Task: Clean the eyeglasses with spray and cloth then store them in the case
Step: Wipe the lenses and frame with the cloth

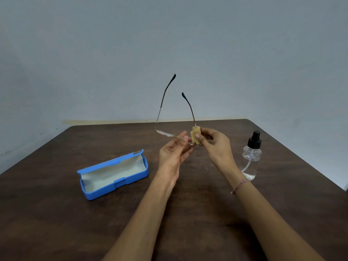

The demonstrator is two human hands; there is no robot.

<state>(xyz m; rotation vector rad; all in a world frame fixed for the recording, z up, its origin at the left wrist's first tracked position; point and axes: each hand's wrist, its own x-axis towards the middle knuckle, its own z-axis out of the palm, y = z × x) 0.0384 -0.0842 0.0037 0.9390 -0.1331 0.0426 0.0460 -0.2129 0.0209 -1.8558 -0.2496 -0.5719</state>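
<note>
The left hand [172, 157] pinches the glasses [163, 132] as the right hand [216, 146] pinches a cloth [195, 134] on one lens, open case [105, 191] at 8 o'clock, bottle [251, 157] at 3.

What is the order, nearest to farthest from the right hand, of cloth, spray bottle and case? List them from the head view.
1. Cloth: pinched in the right hand itself.
2. Spray bottle: standing on the table just to its right.
3. Case: lying open at the left, beyond the left hand.
</note>
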